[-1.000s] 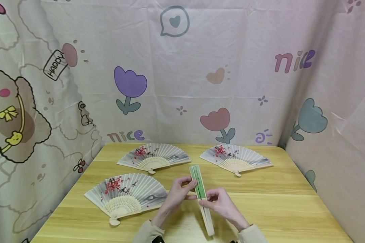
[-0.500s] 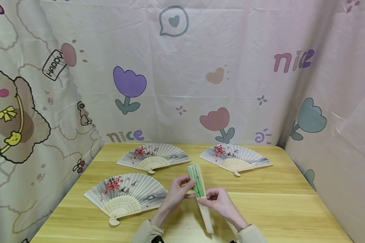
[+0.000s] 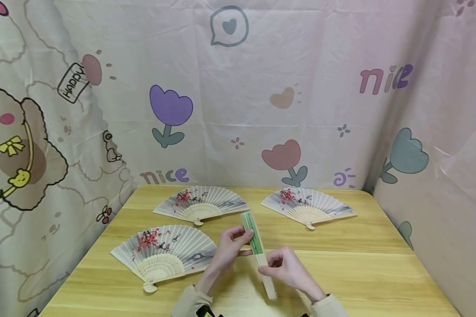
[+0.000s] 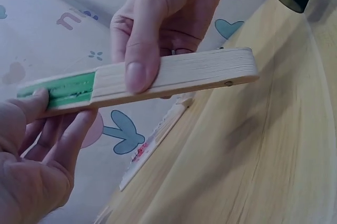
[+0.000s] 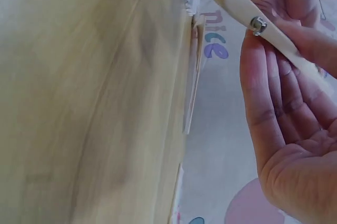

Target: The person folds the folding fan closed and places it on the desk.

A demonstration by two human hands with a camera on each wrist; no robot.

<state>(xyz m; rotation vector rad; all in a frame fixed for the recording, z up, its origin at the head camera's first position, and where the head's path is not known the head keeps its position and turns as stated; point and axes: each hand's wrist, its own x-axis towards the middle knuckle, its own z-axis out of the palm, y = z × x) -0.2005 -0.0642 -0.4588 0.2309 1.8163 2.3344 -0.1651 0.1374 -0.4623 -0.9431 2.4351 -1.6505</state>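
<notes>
Both hands hold a folded hand fan (image 3: 262, 257) with pale wooden ribs and a green folded leaf, raised above the table and slanting in the head view. My left hand (image 3: 230, 246) pinches the green end between thumb and fingers. My right hand (image 3: 285, 268) grips the bare ribs lower down, thumb on the near face, as the left wrist view also shows on the fan's sticks (image 4: 200, 69). A metal rivet (image 5: 258, 26) shows near the fan's end in the right wrist view.
Three spread fans with red blossoms lie on the wooden table (image 3: 361, 281): one front left (image 3: 162, 255), one back left (image 3: 200, 206), one back right (image 3: 307, 207). A printed cloth (image 3: 222, 88) hangs behind and at both sides.
The green leaf, slightly fanned half a second ago, is pressed narrower. The fan has shifted a little left and up, and the right hand sits slightly lower along the ribs.
</notes>
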